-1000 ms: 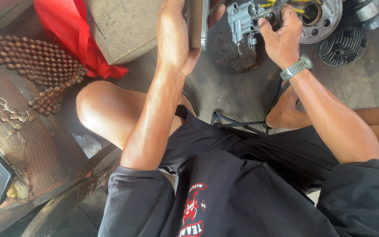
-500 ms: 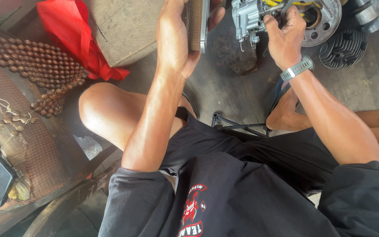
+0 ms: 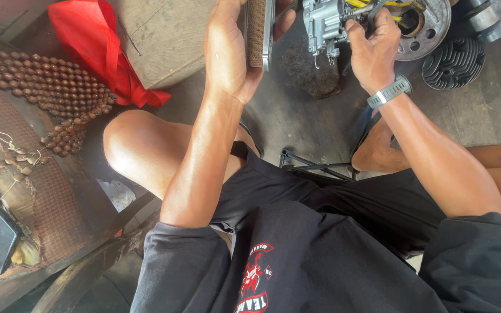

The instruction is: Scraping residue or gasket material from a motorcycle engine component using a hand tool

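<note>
A: Holding what, your left hand (image 3: 230,55)?

B: It's clamped round a flat mesh-faced panel (image 3: 258,32), edge-on to you, long axis running away from you.

A: And your right hand (image 3: 372,49)?

B: Closed on the grey metal engine part (image 3: 323,23), just right of the panel, near but apart. Both sit up ahead over the floor (image 3: 297,116); each hand already has its own piece.

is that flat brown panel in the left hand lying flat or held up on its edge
On edge. The left hand grips the flat panel upright, so only its narrow brown side and metal rim face the camera. Its top is cropped.
</note>
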